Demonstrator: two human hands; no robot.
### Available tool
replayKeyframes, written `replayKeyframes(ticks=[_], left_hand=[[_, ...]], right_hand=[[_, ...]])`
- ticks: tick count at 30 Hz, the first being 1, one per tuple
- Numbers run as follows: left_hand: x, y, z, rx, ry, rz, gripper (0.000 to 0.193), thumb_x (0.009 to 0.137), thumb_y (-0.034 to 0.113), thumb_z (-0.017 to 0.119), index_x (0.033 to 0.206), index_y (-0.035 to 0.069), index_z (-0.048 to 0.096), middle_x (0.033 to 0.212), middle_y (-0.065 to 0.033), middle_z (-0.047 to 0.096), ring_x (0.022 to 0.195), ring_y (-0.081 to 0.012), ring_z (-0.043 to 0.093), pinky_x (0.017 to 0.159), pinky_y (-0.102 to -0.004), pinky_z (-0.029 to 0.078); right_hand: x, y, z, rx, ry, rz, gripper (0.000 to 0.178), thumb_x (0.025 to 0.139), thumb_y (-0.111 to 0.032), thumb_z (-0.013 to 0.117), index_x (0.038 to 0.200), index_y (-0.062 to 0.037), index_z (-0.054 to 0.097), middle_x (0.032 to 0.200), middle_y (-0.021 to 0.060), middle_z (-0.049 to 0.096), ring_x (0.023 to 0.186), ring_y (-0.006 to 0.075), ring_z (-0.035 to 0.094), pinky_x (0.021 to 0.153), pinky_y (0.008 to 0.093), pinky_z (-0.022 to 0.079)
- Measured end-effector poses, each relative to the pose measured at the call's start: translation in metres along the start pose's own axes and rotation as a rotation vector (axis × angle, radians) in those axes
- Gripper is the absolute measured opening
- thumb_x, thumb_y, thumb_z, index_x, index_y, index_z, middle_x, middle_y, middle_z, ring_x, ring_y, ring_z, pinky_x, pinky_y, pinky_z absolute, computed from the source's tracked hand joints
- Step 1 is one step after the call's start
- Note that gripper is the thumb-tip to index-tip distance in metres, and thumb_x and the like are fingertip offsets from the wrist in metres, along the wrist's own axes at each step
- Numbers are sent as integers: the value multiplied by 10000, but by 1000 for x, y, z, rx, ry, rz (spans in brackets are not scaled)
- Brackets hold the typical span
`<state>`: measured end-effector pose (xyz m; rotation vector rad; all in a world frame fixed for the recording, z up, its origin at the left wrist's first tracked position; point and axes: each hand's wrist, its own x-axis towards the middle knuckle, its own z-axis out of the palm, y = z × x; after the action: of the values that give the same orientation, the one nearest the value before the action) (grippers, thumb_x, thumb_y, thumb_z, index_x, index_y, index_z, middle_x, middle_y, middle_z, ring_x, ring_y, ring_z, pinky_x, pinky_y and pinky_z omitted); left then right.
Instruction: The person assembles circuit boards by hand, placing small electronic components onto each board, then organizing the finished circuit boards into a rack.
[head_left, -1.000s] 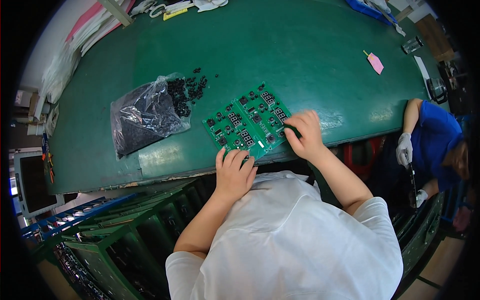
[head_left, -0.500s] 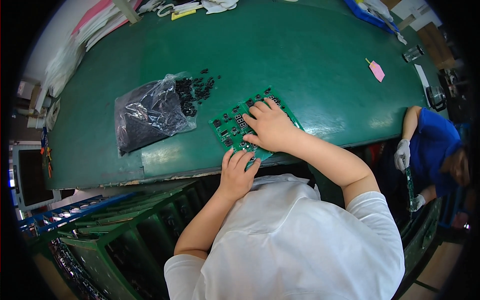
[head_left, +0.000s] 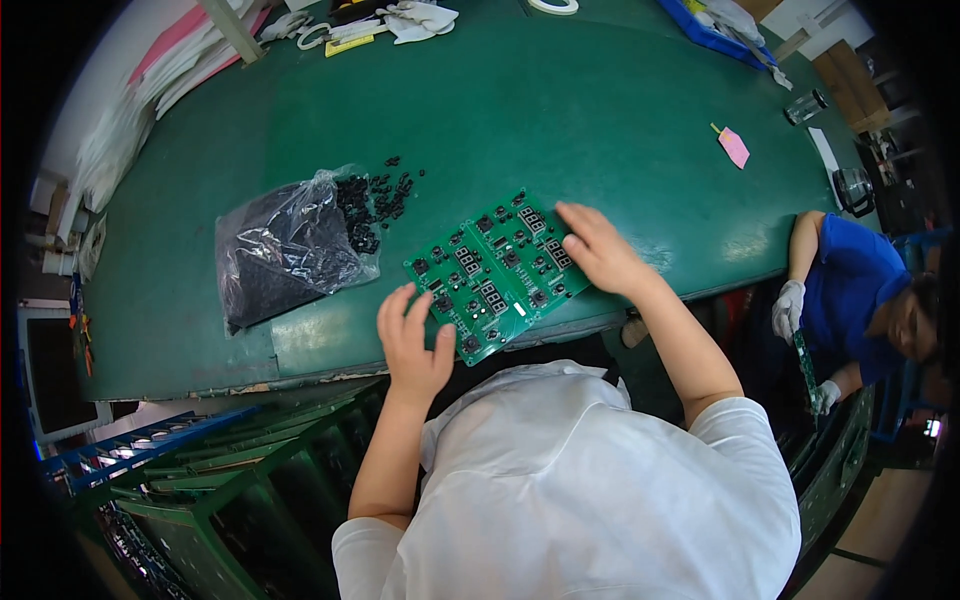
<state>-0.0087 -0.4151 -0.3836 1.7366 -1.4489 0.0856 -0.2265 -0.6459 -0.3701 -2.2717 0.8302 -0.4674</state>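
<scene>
- Green circuit board (head_left: 512, 283) lay flat on the green table (head_left: 600, 120), at the near edge in front of the person, turned at an angle.
- Left hand (head_left: 412, 350): fingers spread, nothing gripped; fingertips at the board's left edge, thumb near its lower corner. Contact or just beside: couldn't tell.
- Right hand (head_left: 603, 255): loosely extended, nothing seen in it; thumb at or just beside the board's right edge, fingers past that edge.
- Done, as far as visible: both halves of the board carried three-digit displays (head_left: 531, 220), four in all, plus many black parts standing among them. Board looked largely populated.
- Left: couldn't tell if any positions were unfilled, or if every part was fully seated; too small to check.
- Small loose black pieces (head_left: 385, 196) lay scattered left of the board, well apart from both hands, by the mouth of a clear plastic bag (head_left: 280, 250). Bag held plenty more, so supply looked far from used up.
- Off to the right, a co-worker in a blue shirt (head_left: 850, 255) held a narrow green strip (head_left: 806, 368) in white gloves (head_left: 788, 308).
</scene>
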Motion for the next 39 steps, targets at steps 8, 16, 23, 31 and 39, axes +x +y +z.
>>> replayKeyframes(ticks=[8,16,23,31,39], left_hand=[[-4,0,4,-40,14,-168,414,868,248,595,1172,-25,530,1256,-233,472,1146,-401,451,974,-475,361],[-15,-3,1,-41,-7,-231,397,902,227,554,1210,-20,508,1292,-219,453,1191,-367,436,1005,-438,343],[-7,-9,1,-83,34,-255,417,886,217,572,1210,-34,497,1273,-231,460,1164,-381,447,989,-449,359],[-14,-13,1,-130,20,-308,412,898,223,563,1215,-32,495,1273,-224,468,1174,-383,448,1006,-440,350],[-15,-11,-3,-267,-22,-490,247,862,126,616,1060,-16,579,915,-103,604,732,-152,550,665,-285,453]], right_hand=[[13,-10,-1,-247,-247,-78,634,919,-417,472,1405,-29,350,1433,192,370,1338,363,318,1102,474,237],[41,-19,-11,-263,-233,-94,633,924,-462,449,1396,-46,380,1424,176,394,1331,347,337,1096,466,252],[62,-20,7,-417,-363,-40,647,941,-510,394,1408,-64,375,1446,172,363,1360,330,294,1112,460,232],[57,-10,12,-301,-320,-36,652,946,-494,392,1404,-31,368,1454,183,349,1381,324,259,1126,443,201],[24,35,9,217,-34,81,470,988,-323,413,1342,-16,444,1342,146,493,1283,265,420,1087,366,289]])
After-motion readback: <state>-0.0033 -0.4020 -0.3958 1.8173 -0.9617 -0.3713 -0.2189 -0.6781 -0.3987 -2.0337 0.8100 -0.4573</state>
